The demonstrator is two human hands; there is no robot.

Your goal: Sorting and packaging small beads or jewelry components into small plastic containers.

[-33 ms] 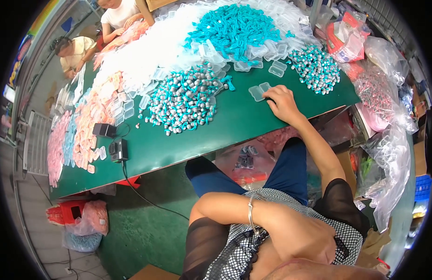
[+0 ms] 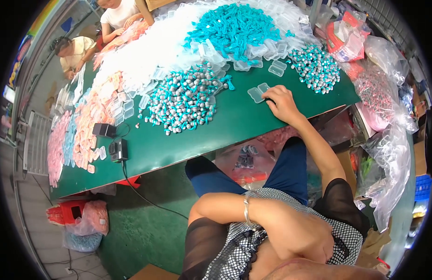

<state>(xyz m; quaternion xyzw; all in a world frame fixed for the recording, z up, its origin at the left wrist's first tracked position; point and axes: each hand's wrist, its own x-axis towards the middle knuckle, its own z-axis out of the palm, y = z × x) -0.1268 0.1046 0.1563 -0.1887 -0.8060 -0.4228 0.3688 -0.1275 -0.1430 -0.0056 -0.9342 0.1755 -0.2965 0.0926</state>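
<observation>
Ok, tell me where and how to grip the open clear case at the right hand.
The open clear case is probably best pinched at its right edge, coming from the right: it lies flat on the green table, so its thin rim should offer the grip, and the right hand is at that side.

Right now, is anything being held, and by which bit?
The right hand has fingers on the right edge of a clear plastic case; whether they grip it can't be told. Nothing shows in the left hand.
</observation>
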